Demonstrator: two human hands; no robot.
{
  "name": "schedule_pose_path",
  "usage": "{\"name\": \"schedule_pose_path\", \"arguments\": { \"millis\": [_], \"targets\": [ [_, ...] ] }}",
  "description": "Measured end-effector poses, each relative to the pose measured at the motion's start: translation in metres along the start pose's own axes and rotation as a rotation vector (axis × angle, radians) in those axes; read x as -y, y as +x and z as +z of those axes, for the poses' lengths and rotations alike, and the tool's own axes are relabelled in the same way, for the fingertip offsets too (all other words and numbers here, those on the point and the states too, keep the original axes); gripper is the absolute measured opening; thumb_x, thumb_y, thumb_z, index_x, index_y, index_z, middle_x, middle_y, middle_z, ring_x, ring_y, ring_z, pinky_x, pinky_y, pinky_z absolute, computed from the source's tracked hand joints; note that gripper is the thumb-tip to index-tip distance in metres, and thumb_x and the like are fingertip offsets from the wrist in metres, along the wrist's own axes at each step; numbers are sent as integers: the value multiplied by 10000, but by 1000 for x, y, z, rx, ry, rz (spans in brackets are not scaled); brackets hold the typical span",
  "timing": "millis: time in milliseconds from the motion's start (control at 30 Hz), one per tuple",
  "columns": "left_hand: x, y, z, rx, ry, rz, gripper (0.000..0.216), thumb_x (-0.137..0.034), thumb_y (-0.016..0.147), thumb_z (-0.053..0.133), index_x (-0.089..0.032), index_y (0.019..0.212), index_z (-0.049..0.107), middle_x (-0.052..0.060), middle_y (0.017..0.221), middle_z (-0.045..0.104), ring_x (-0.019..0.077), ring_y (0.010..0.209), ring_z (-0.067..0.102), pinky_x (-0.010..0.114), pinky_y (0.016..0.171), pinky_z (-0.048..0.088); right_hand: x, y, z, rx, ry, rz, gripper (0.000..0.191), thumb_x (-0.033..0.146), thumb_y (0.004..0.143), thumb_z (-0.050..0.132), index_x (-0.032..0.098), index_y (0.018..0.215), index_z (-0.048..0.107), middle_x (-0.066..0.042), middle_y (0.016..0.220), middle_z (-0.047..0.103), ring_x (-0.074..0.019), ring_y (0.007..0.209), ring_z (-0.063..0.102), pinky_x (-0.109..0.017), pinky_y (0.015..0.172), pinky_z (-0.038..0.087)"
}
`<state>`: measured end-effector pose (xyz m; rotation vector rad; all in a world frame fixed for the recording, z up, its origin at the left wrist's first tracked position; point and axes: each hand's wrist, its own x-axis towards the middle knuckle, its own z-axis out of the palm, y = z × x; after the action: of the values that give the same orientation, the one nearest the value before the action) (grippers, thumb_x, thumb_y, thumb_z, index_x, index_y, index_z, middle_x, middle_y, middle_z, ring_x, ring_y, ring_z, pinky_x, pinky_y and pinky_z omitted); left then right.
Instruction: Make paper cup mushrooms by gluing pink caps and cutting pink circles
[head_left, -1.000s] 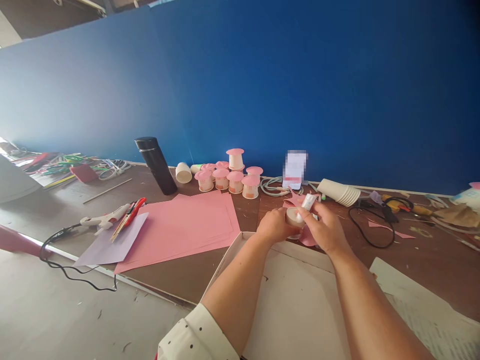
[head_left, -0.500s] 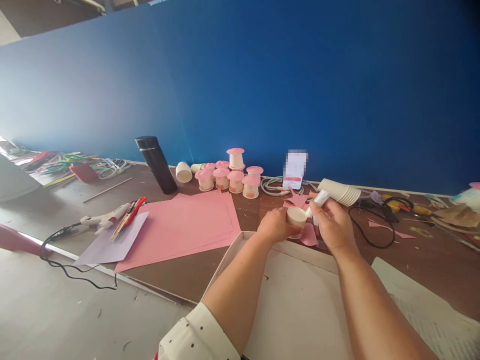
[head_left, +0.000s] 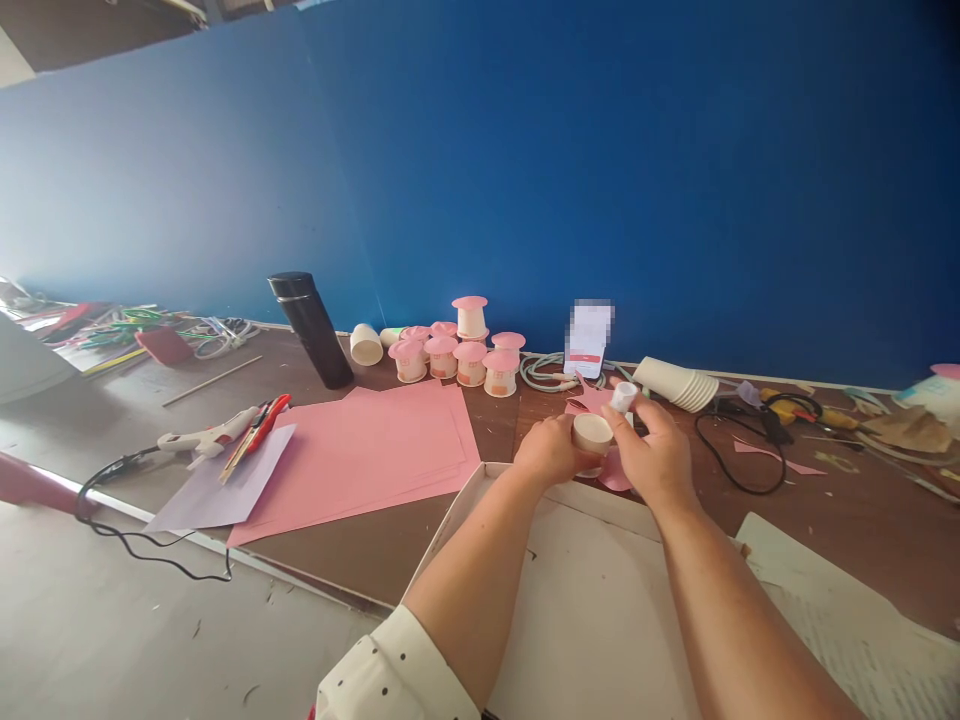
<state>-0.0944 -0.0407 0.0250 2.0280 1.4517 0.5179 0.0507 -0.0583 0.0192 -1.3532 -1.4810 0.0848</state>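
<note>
My left hand (head_left: 546, 450) is closed around the side of a small pale paper cup (head_left: 592, 432), whose round end faces up toward me. Just right of the cup, my right hand (head_left: 656, 455) grips a small white tube (head_left: 623, 397) with its end pointing upward. The tube's lower part is partly hidden by my fingers. Under and beside the cup lies a pink paper piece (head_left: 616, 472). Further back stand several paper cups with pink roofs (head_left: 471, 362).
A white shallow box (head_left: 585, 600) lies beneath my forearms. Pink sheets (head_left: 375, 440), a glue gun (head_left: 210, 437) and a red utility knife (head_left: 259, 430) lie left. Behind are a black flask (head_left: 313, 330), a phone (head_left: 589, 340) and stacked cups (head_left: 675, 383).
My right hand has shifted slightly left and turned the white tube from a slant across the cup's edge to upright beside it. My left hand stays on the cup.
</note>
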Motion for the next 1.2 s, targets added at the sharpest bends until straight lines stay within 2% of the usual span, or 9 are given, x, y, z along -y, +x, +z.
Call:
{"name": "schedule_pose_path", "arguments": {
  "millis": [100,167,300,467,667,800,900,1000,1200],
  "targets": [
    [-1,0,-1,-1,5,3,541,-508,654,687,-244,1112,570,64,1145,659,297,1068,593,341,774,495,1,2,-6,9,76,153,429,449,866,584,295,1265,613,-37,1160,700,-256,1035,646,-416,928,463],
    [-1,0,-1,-1,10,3,555,-520,655,688,-239,1118,566,69,1141,658,294,1064,593,338,776,494,1,3,-8,33,76,189,452,447,863,582,291,1286,598,-42,1141,708,-261,1017,657,-421,927,464],
    [-2,-1,-2,5,17,-6,585,-533,662,692,-229,1144,559,80,1150,653,289,1072,590,323,787,489,-1,4,-7,85,22,198,471,428,856,560,262,1296,597,-80,1155,699,-285,1014,655,-436,925,460],
    [-1,-1,-2,7,10,-8,540,-526,663,688,-244,1108,571,56,1121,664,279,1039,602,315,749,491,-2,4,-6,154,-20,229,468,417,856,540,273,1299,590,-79,1122,710,-294,1010,655,-446,915,465],
    [0,0,0,-1,8,3,518,-502,677,683,-254,1117,566,50,1118,665,282,1050,596,317,740,486,8,4,-10,85,91,162,463,388,861,534,250,1300,589,-73,1170,693,-270,1079,636,-400,941,462],
    [-1,0,0,5,6,3,526,-507,682,678,-251,1127,561,51,1120,663,282,1051,594,319,746,486,7,4,-10,104,68,171,474,398,862,531,255,1311,579,-69,1120,712,-271,1073,635,-401,929,457],
    [-1,-1,-1,7,15,6,546,-522,685,667,-246,1142,553,58,1135,657,284,1057,589,326,753,487,4,5,-9,114,-18,215,458,429,845,554,257,1265,616,-72,1099,716,-286,1011,648,-403,868,462],
    [-1,-1,-1,18,26,0,559,-532,687,664,-239,1149,549,67,1151,650,287,1063,586,326,766,485,4,6,-9,113,-74,269,433,481,821,582,252,1178,670,-56,947,739,-270,848,664,-370,756,461],
    [-3,-2,-2,26,30,-5,563,-547,688,658,-249,1152,544,56,1164,641,278,1077,576,318,772,484,3,7,-10,107,1,371,427,588,765,623,226,967,727,-41,817,736,-234,738,653,-304,633,429]
  ]
}}
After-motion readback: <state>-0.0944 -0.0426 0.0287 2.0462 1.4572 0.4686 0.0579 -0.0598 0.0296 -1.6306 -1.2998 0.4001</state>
